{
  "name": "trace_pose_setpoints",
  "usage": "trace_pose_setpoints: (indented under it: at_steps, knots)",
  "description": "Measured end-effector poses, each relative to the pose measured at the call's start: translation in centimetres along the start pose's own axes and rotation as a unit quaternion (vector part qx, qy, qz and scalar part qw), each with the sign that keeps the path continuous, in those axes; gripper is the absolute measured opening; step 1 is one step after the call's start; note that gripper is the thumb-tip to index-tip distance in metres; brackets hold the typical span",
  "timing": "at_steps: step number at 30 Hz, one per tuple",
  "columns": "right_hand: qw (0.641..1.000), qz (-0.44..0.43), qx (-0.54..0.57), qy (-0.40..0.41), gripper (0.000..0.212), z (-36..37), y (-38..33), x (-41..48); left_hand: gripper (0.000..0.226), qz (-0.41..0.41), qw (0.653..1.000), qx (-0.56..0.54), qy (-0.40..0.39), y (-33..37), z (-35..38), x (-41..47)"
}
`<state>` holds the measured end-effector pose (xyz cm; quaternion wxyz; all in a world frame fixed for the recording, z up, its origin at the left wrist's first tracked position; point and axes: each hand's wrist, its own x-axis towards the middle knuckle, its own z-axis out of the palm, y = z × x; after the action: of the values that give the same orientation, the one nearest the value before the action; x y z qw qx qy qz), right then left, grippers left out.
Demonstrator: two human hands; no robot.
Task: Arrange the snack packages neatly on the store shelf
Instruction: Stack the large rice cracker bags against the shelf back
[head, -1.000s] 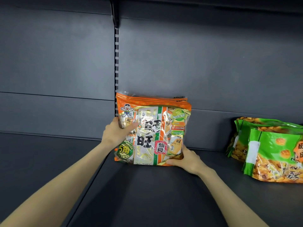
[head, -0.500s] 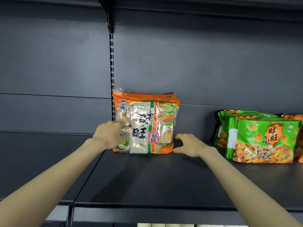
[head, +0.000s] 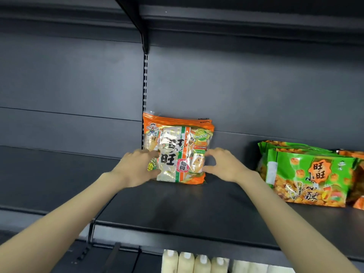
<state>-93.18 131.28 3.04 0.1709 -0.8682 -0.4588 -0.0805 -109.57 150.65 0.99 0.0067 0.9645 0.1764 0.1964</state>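
An orange snack package (head: 177,146) with a clear window and a cartoon figure stands upright on the dark shelf (head: 177,205), its back against the rear panel beside the slotted upright. More orange packs stand behind it. My left hand (head: 136,166) curls around its lower left edge and hides the green badge there. My right hand (head: 224,164) cups the lower right edge, thumb below and fingers above. Both hands are slightly blurred.
A row of green snack packages (head: 307,174) stands on the same shelf to the right, with an orange pack (head: 358,174) at the frame edge. Bare shelf lies between the two groups. White bottles (head: 187,261) sit on the level below. A shelf bracket (head: 136,20) juts out overhead.
The package went from being held in front to standing on the shelf. My right hand, which lay on the shelf beside it, has come back to its right edge. My view has tilted down.
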Motion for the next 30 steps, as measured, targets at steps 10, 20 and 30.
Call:
trace_pose_setpoints:
  at_steps: [10, 20, 30]
  knots:
    - [1.0, 0.007, 0.021, 0.009, 0.05, 1.1, -0.3, 2.5, 0.058, -0.047, 0.996, -0.071, 0.026, -2.6, 1.8, 1.2]
    - [0.979, 0.073, 0.156, 0.113, 0.073, 3.7, 1.1, 5.9, 0.1, -0.054, 0.974, -0.217, 0.02, -5.9, 5.7, 6.2]
    - [0.935, 0.122, 0.312, 0.118, 0.081, 5.5, 1.5, 9.8, 0.111, -0.033, 0.911, -0.41, -0.035, -8.2, 8.9, 9.0]
